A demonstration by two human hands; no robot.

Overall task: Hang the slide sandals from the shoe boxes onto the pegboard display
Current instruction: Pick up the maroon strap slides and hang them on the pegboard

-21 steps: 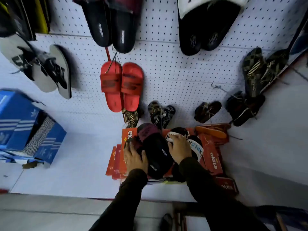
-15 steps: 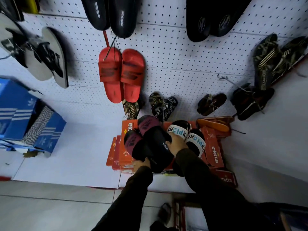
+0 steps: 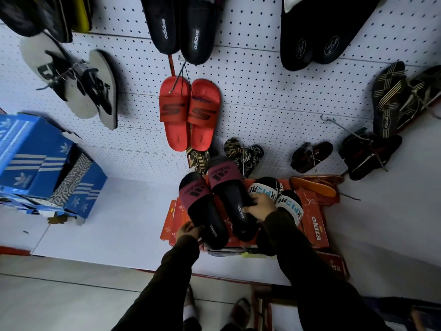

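Left hand (image 3: 188, 231) fingers curled on left maroon slide (image 3: 205, 211), right hand (image 3: 261, 205) closed on right maroon slide (image 3: 232, 198), both above orange boxes (image 3: 315, 216) near shelf's back edge; lift paired, level toward pegboard (image 3: 262, 91).

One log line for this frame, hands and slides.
left hand: holds maroon-strap slide | right hand: holds second slide | above orange boxes | not hung

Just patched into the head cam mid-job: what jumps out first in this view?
The bright red slide pair hanging mid-pegboard grabs the eye first. Just below it, the left hand and right hand each grip a black slide with a maroon strap above the orange shoe boxes. Blue striped boxes stack at far left.
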